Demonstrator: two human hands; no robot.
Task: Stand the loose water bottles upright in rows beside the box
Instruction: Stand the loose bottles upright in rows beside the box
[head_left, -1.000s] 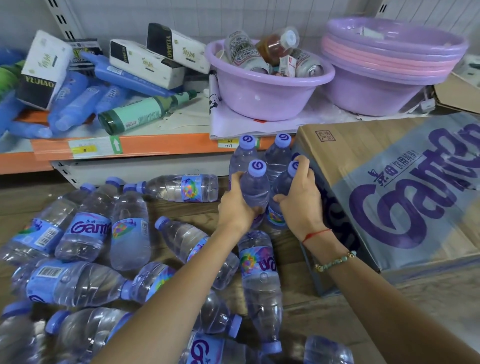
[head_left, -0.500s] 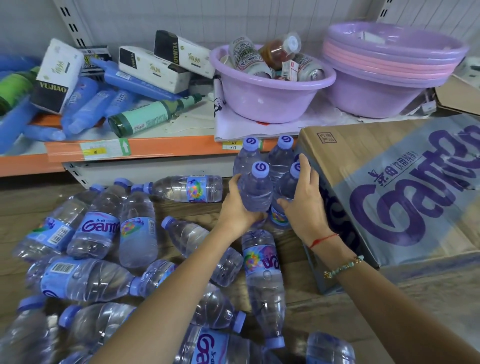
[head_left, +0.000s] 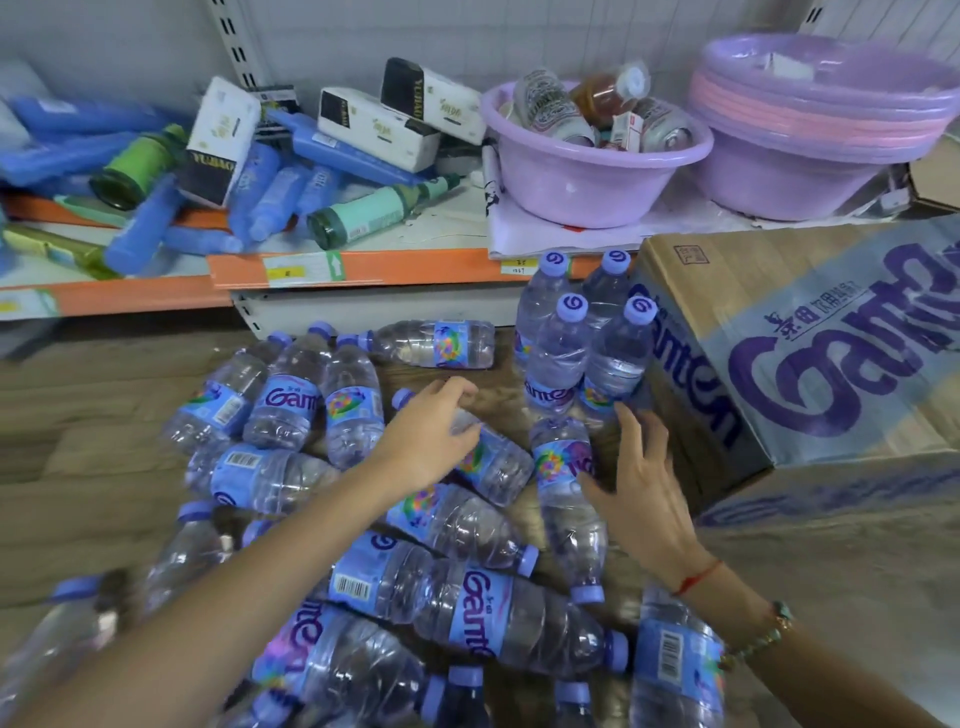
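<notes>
Several clear water bottles with purple caps stand upright (head_left: 558, 353) in two short rows against the left side of the cardboard box (head_left: 810, 353). Many more bottles lie loose on the wooden floor (head_left: 291, 410) to the left and toward me. My left hand (head_left: 428, 434) hovers with fingers spread over a lying bottle (head_left: 488, 462), touching its top. My right hand (head_left: 636, 480) is open, fingers apart, beside another lying bottle (head_left: 566, 493) just in front of the upright group.
A low shelf with an orange edge (head_left: 363, 267) runs behind, piled with blue bottles, green bottles and white cartons. Two purple basins (head_left: 592, 171) sit on it to the right, one holding cans. Lying bottles crowd the floor near me.
Both hands have let go of the two front upright bottles and pulled back toward me, lowering over the lying bottles. The head view has shifted right and closer.
</notes>
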